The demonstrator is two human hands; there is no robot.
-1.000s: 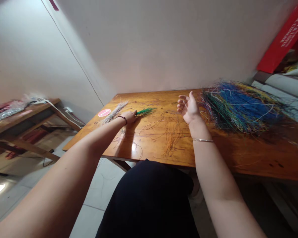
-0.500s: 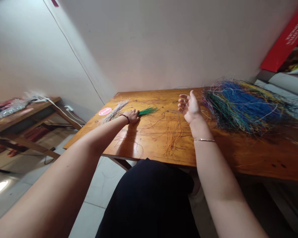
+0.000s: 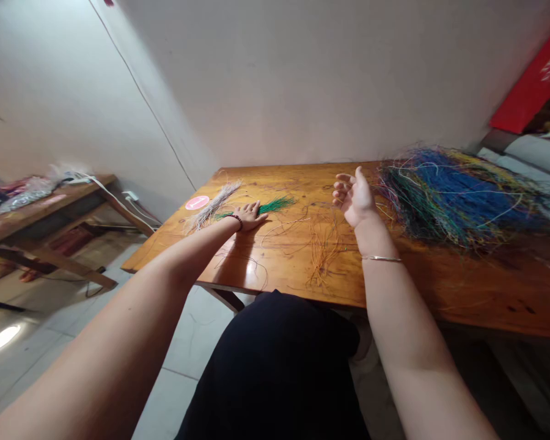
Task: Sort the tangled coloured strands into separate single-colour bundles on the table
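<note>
Where your left hand [image 3: 249,219] lies: fingers spread over one green bundle [image 3: 278,205], mid-frame, thin bristly strands fanned at its end.
Your right hand [image 3: 359,200]: fingers half-curled, right of centre.
Pale bundle [image 3: 217,204]: one, left of centre.
Multicoloured heap [image 3: 467,197]: one (mostly blue), frame right.

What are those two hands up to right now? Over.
Left hand spread over green strands. Right hand loosely open, near multicolored heap. Pale bundle and loose orange strands lie nearby.
</note>
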